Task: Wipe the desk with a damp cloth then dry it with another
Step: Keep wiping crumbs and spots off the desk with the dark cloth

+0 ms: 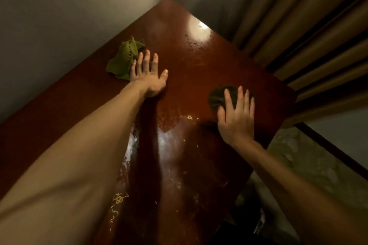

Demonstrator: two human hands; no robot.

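Note:
A glossy dark red-brown desk (pixel 191 61) runs away from me, wet in streaks and patches. A crumpled green cloth (pixel 124 56) lies near the desk's left edge. My left hand (pixel 148 74) lies flat on the desk just right of it, fingers straight, little finger at the cloth's edge. A darker, bunched cloth (pixel 218 95) sits toward the right side. My right hand (pixel 237 115) presses flat on top of it with straight, spread fingers, covering its near part.
Yellowish noodle-like scraps (pixel 119 199) are scattered over the near part of the desk, with a few more (pixel 190 117) by the right hand. A grey wall (pixel 49 26) runs along the left; brown curtains (pixel 310 32) hang at the right, pale floor (pixel 310 161) below.

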